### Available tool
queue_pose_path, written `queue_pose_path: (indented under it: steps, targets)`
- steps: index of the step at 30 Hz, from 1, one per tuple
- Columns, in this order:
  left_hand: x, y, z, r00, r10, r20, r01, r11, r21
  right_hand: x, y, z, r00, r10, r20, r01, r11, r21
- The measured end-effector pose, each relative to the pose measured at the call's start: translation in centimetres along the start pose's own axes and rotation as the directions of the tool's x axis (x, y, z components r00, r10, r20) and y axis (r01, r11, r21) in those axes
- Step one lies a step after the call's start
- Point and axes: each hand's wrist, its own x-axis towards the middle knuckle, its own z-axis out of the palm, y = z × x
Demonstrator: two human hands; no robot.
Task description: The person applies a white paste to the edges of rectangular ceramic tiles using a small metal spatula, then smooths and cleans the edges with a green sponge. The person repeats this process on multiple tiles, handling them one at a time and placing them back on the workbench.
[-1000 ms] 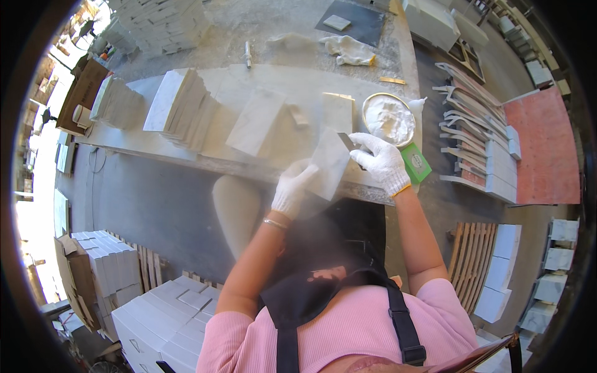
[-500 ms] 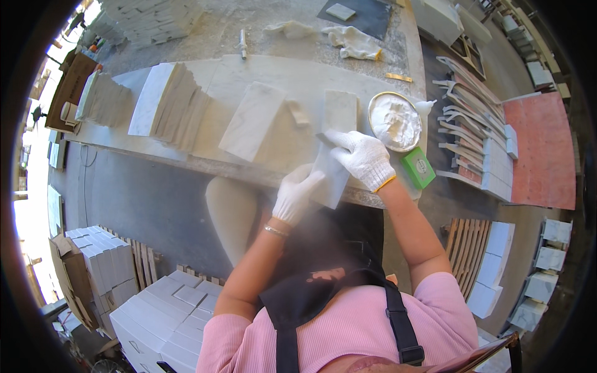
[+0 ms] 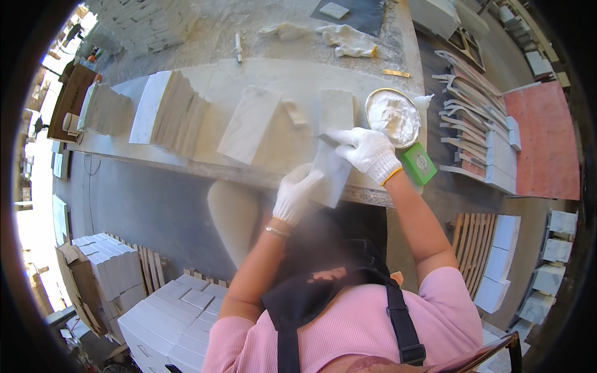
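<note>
A white-grey marble tile (image 3: 331, 176) is held tilted at the bench's near edge. My left hand (image 3: 295, 195), in a white knit glove, is closed on the tile's left side, thumb on its face. My right hand (image 3: 371, 155), gloved likewise, pinches a thin dark-grey flat piece (image 3: 328, 138) against the tile's upper end; its exact kind is unclear. Just beyond lies another marble tile (image 3: 337, 109). Close to my right hand stand a round tub (image 3: 367, 115) of white paste or powder and a green box (image 3: 421, 165). Pale dust hangs below the tile.
On the bench (image 3: 217, 74) are a larger tile (image 3: 249, 124), a small pale block (image 3: 295, 114), stacked tiles (image 3: 152, 109), loose gloves (image 3: 345, 42) and a pen-like white stick (image 3: 238, 48). White boxes (image 3: 168, 317) are piled at lower left; slatted pallets (image 3: 476, 248) stand at right.
My right hand has shifted slightly to the right with the flat piece, along the tile's upper end. My left hand keeps its hold on the tile. The whole view has turned slightly.
</note>
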Motion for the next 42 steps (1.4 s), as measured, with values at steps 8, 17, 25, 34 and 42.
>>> queue_pose_path:
  steps: [8, 17, 25, 34, 42]
  targets:
    - [-0.3, 0.5, 0.1, 1.0, -0.019, -0.02, 0.02, 0.999, 0.046, -0.9, -1.0, 0.4, 0.996, -0.011, 0.088, 0.007, 0.999, 0.042]
    - [-0.9, 2.8, -4.1, 0.956, -0.096, 0.279, 0.095, 0.995, 0.019, -8.6, 5.2, -3.5, 0.966, 0.259, 0.021, -0.197, 0.677, 0.709]
    - [1.2, 6.7, -2.0, 0.86, -0.196, 0.472, -0.048, 0.889, 0.456, -12.6, 5.0, -1.4, 0.983, 0.084, 0.165, -0.184, 0.322, 0.929]
    - [1.7, 6.3, -0.4, 0.916, 0.154, 0.371, -0.083, 0.976, -0.2, -12.8, 3.2, 3.4, 0.923, 0.368, -0.108, 0.043, 0.18, 0.983]
    - [-1.0, -0.1, 3.6, 0.944, 0.076, 0.321, 0.163, 0.738, -0.655, -14.0, -1.8, 4.9, 0.975, 0.224, -0.001, -0.051, 0.229, 0.972]
